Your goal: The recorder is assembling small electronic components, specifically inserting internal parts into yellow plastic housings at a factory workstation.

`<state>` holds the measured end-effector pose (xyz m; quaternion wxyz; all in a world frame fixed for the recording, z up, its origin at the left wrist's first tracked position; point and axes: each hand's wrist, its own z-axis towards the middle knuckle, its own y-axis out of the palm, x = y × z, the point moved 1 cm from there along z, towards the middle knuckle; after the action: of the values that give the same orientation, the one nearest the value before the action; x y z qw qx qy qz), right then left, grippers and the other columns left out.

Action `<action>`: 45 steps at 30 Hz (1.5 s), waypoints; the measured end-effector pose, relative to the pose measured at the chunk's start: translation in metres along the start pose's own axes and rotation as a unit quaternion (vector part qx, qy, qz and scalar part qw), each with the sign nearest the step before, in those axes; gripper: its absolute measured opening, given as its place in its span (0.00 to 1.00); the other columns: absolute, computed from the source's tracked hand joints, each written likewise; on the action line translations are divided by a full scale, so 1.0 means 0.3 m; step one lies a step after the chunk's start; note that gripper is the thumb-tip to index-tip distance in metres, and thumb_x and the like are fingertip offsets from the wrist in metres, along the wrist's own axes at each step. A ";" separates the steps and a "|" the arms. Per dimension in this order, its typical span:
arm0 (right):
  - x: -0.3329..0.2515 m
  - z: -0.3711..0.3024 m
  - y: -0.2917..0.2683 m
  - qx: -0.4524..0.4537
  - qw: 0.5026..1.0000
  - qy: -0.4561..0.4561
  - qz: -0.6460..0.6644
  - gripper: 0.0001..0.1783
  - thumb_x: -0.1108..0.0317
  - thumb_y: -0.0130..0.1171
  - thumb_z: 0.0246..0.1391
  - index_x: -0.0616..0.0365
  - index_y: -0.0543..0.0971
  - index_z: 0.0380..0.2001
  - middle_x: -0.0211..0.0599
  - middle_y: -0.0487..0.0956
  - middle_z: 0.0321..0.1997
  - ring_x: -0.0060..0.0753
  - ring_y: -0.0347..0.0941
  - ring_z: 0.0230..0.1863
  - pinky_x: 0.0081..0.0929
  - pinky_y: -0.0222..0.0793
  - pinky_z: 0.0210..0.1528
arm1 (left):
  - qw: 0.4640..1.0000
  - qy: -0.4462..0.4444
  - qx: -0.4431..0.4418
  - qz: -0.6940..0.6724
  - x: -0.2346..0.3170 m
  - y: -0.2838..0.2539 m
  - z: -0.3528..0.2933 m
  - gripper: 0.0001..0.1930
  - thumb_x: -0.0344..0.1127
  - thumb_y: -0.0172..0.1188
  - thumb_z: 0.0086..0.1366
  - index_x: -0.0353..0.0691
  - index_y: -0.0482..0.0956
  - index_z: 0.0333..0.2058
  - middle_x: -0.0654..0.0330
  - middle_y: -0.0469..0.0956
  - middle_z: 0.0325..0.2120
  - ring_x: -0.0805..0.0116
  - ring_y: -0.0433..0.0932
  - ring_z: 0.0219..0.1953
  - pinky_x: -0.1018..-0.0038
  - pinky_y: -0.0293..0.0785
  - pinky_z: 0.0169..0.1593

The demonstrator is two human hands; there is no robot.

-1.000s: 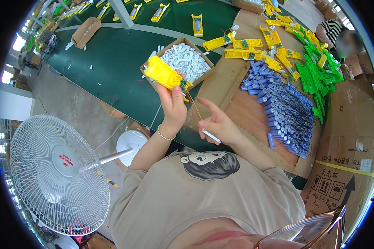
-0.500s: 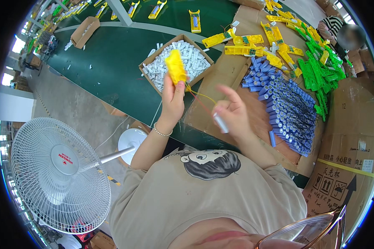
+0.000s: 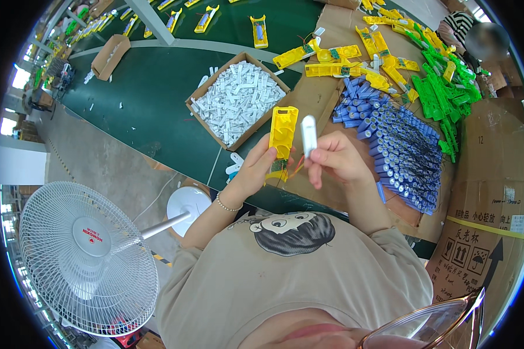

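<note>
My left hand [image 3: 254,170] is closed around the lower end of a yellow plastic housing [image 3: 282,129], held upright with its hollow inner side showing. A small green circuit board [image 3: 279,165] sits near its lower end, with thin red and yellow wires by it. Just to the right, my right hand [image 3: 340,160] pinches a long white plastic piece [image 3: 309,135] with a rounded top, between thumb and fingers. The wires stretch from the housing toward my right fingers; where they end is hidden. Housing and white piece are side by side, apart.
A cardboard box of white plastic pieces [image 3: 239,96] stands ahead on the green table [image 3: 151,104]. To the right lie blue cylindrical cells [image 3: 399,151] with black wires, yellow housings [image 3: 332,70] and green housings [image 3: 445,96]. A white fan [image 3: 90,250] stands left; a co-worker [image 3: 457,32] is far right.
My left hand has brought the housing down and right, away from the box, its hollow side now showing. In my right hand the white piece has swung from pointing down to pointing up.
</note>
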<state>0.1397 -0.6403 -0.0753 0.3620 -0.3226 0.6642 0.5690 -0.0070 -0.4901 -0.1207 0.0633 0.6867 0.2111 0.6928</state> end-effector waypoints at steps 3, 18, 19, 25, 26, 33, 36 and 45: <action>-0.005 0.009 -0.010 0.023 0.998 0.055 -0.022 0.14 0.63 0.56 0.58 0.67 0.78 0.29 0.38 0.77 0.16 0.25 0.72 0.13 0.18 0.66 0.16 | 0.996 0.016 -0.016 0.090 -0.001 0.006 0.001 0.20 0.36 0.40 0.70 0.34 0.61 0.57 0.56 0.71 0.46 0.70 0.72 0.45 0.74 0.68 0.51; 0.076 0.040 0.010 0.213 0.962 -0.074 -0.151 0.29 0.75 0.65 0.47 0.67 0.69 0.53 0.39 0.78 0.45 0.24 0.75 0.44 0.21 0.73 0.45 | 0.975 0.008 0.062 0.213 0.011 0.067 -0.001 0.29 0.32 0.56 0.61 0.34 0.59 0.60 0.50 0.68 0.55 0.59 0.71 0.54 0.68 0.65 0.58; 0.063 0.034 0.010 0.214 0.962 -0.076 -0.150 0.29 0.75 0.65 0.47 0.67 0.69 0.53 0.39 0.78 0.45 0.24 0.75 0.44 0.21 0.73 0.45 | 0.943 0.120 0.088 0.299 0.021 0.044 0.003 0.30 0.31 0.58 0.59 0.34 0.61 0.59 0.49 0.68 0.55 0.57 0.70 0.56 0.67 0.65 0.58; 0.061 0.027 -0.014 0.112 0.992 -0.051 -0.013 0.24 0.77 0.59 0.53 0.66 0.69 0.53 0.37 0.78 0.45 0.24 0.75 0.45 0.21 0.71 0.47 | 0.848 0.263 0.012 0.460 0.059 0.025 0.002 0.21 0.25 0.60 0.53 0.35 0.75 0.49 0.47 0.67 0.56 0.52 0.68 0.57 0.65 0.64 0.59; 0.068 0.031 -0.007 0.104 0.993 -0.050 0.006 0.22 0.76 0.59 0.53 0.66 0.70 0.52 0.37 0.78 0.45 0.24 0.75 0.45 0.21 0.71 0.47 | 0.946 0.176 0.008 0.270 0.057 0.039 0.008 0.26 0.27 0.62 0.55 0.39 0.68 0.54 0.49 0.67 0.56 0.55 0.69 0.56 0.66 0.65 0.58; 0.068 0.051 0.021 0.068 0.997 -0.014 -0.024 0.20 0.76 0.60 0.52 0.65 0.71 0.49 0.41 0.78 0.46 0.26 0.75 0.45 0.22 0.72 0.45 | 0.958 -0.102 -0.084 -0.255 0.022 0.042 -0.006 0.41 0.31 0.63 0.58 0.45 0.49 0.66 0.56 0.67 0.52 0.64 0.72 0.49 0.68 0.69 0.51; 0.078 0.068 0.024 0.211 0.975 -0.070 -0.031 0.21 0.76 0.62 0.50 0.66 0.71 0.49 0.43 0.77 0.46 0.28 0.76 0.45 0.23 0.73 0.45 | 0.989 -0.117 0.034 0.085 0.034 0.060 -0.024 0.34 0.34 0.57 0.62 0.39 0.53 0.64 0.52 0.66 0.55 0.60 0.67 0.57 0.68 0.64 0.57; 0.122 0.070 0.034 0.293 0.890 -0.147 -0.316 0.10 0.74 0.64 0.46 0.65 0.77 0.32 0.33 0.76 0.30 0.21 0.74 0.32 0.23 0.71 0.31 | 0.949 0.043 0.083 0.300 0.049 0.077 -0.029 0.24 0.32 0.45 0.67 0.32 0.54 0.60 0.46 0.67 0.52 0.55 0.70 0.52 0.67 0.64 0.55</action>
<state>0.1142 -0.6187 -0.1029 0.6945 -0.3071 0.6028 0.2447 -0.0116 -0.5071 -0.0981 -0.2140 0.6906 0.0542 0.6887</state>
